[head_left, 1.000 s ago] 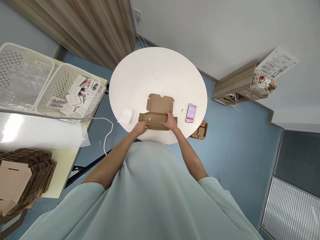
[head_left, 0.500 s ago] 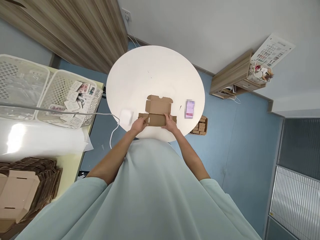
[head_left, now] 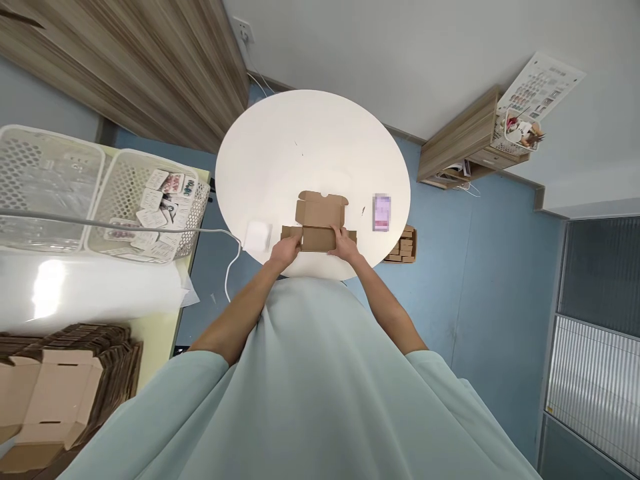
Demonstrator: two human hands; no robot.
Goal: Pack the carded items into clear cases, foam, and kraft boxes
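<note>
A brown cardboard box [head_left: 320, 212], partly folded, lies near the front edge of the round white table [head_left: 270, 147]. Its lid panel with rounded flaps is spread away from me, and side flaps stick out left and right. My left hand [head_left: 287, 251] grips the box's near left corner, fingers closed on the cardboard. At the near right corner, my right hand [head_left: 345, 247] has its fingers closed around the edge, thumb toward the inside. Both hands partly cover the side flaps.
On the table are a white block-shaped object [head_left: 257, 237] with a cable beside it and a blurred purple item [head_left: 381, 213]. Left stand white baskets [head_left: 193, 230] holding small cards and a stack of flat cardboard boxes [head_left: 60, 393]. A carton of small boxes [head_left: 407, 245] sits beyond the table's right edge.
The view has shifted slightly, so the scene sits a little differently. Both hands stay on the box's two near corners, and the box keeps nearly the same shape.
</note>
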